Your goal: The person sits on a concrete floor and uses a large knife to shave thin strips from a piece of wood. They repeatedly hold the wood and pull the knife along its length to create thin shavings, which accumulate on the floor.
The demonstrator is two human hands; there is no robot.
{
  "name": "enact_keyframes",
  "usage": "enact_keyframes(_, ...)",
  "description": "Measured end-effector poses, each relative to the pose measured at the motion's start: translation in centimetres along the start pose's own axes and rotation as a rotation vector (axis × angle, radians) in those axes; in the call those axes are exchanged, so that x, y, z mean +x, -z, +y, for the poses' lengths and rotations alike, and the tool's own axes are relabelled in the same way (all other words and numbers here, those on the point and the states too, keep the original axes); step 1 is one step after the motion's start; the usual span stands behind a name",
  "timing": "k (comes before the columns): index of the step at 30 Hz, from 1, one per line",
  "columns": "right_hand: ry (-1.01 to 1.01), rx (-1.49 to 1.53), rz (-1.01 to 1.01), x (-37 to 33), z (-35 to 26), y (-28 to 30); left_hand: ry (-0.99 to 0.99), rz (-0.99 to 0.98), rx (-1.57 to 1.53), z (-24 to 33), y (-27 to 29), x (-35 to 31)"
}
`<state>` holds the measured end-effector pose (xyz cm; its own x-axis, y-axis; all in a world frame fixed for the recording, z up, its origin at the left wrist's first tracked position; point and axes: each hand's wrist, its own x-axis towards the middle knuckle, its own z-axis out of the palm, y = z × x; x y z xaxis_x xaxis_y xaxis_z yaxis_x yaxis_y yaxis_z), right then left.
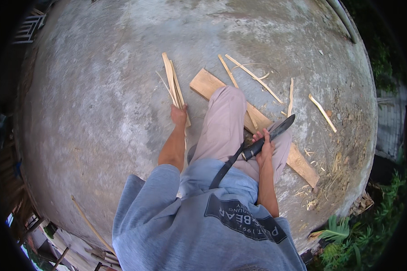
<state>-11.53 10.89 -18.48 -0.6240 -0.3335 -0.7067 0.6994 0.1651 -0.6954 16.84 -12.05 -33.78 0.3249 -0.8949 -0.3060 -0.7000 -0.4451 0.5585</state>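
My left hand (179,115) is closed round the lower part of a few pale wooden strips (168,74). They point away from me above the concrete, and a thin sliver curls off their left side. In front of my right thigh, my right hand (264,147) grips a long black knife sheath (280,128). Its pointed end slants away to the right, and a black strap (224,170) runs from its near end to my waist. Whether a knife sits inside, I cannot tell. Beneath my legs lies a thick wooden plank (207,84), partly hidden by my knees.
Several loose wooden strips (256,77) lie past my knees on the concrete floor (99,90). One short strip (322,113) rests farther right. Shavings and dirt (334,180) cover the right side, bordered by green plants (371,226). A long stick (91,223) lies behind at left.
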Motion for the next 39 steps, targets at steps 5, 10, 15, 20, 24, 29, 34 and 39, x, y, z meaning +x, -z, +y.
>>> enact_keyframes(5,-0.018,-0.009,0.003,-0.1,-0.2,-0.5,0.062,-0.020,0.109,-0.4,-1.3,0.4)
enact_keyframes(10,-0.029,-0.039,0.037,0.0,-0.2,-0.6,0.130,-0.070,0.129,0.3,-1.0,0.0)
enact_keyframes(15,-0.020,-0.033,0.026,-0.9,-0.1,-0.9,-0.064,-0.076,0.137,-2.3,1.4,1.0)
enact_keyframes(20,0.086,0.086,0.002,-1.0,0.0,-0.3,0.106,-0.575,-0.609,-3.0,6.7,0.5)
enact_keyframes(24,0.141,0.248,-0.103,-3.2,-4.4,1.8,0.339,-0.886,-0.952,1.7,17.1,-4.1)
enact_keyframes(29,0.232,-0.069,0.037,-4.5,-9.3,11.4,0.166,-1.115,-1.196,4.1,21.4,-5.3)
enact_keyframes(34,0.185,-0.508,0.172,-1.5,-10.2,19.9,0.140,-1.287,-1.325,11.4,20.6,-9.6)
enact_keyframes(39,0.149,-0.991,0.106,8.5,-8.4,21.4,0.107,-1.475,-1.263,16.5,17.2,-13.0)
